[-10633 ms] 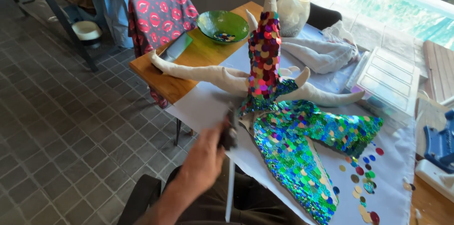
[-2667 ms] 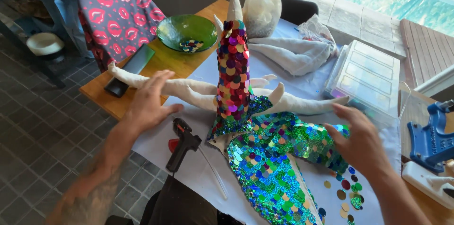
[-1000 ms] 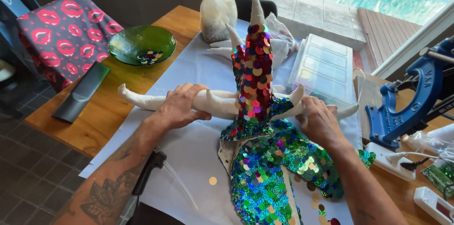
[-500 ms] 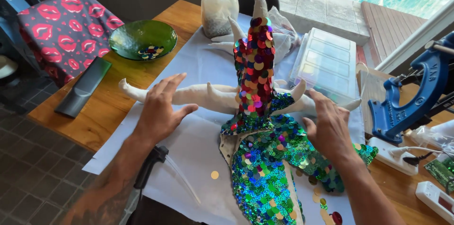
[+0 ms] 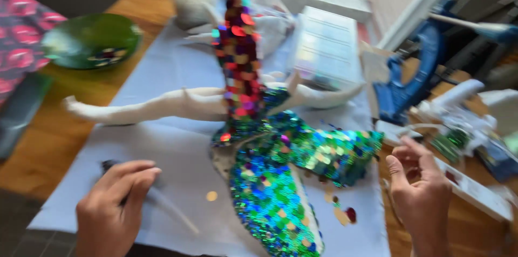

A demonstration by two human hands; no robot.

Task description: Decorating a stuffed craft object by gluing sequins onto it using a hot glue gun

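**Clerk:** Blur, first entry: the whole view is smeared, so small items read poorly. Left hand (image 5: 110, 211), lower left, fingers curled loosely over a dark tool (image 5: 110, 166) of which only the tip shows; whether the grip pinches it or merely rests on it, I cannot tell. A thin pale strand (image 5: 172, 215) runs out from under the fingers across the white sheet (image 5: 162, 143).

**Checker:** And the other hand?

**Clerk:** Right hand (image 5: 420, 192), lower right, fingers spread and half bent, grip holding nothing, just beside the right edge of the sheet. Wrist cut off by the bottom edge.

**Checker:** Main item?

**Clerk:** Sequinned figure (image 5: 259, 143), middle of the surface (image 5: 48, 143), between the two hands and touched by neither. Upright column of red and purple sequins, its top blurred; green-blue sequinned tail (image 5: 275, 208) trailing to the bottom edge; bare white limbs (image 5: 156, 107) stretched left and right.

**Checker:** Loose pieces?

**Clerk:** Gold sequin (image 5: 211, 196) alone on the sheet; a few more sequins (image 5: 345, 215) near the right hand.

**Checker:** Edges and room?

**Clerk:** Open sheet between left hand and tail. Green bowl (image 5: 91, 40) far left, contents indistinct. Clear compartment box (image 5: 329, 52) behind the figure. Blue clamp-like object (image 5: 410, 79) and a cluttered, unreadable heap to the right crowd that side. Patterned cushion (image 5: 24, 46) cut off at left.
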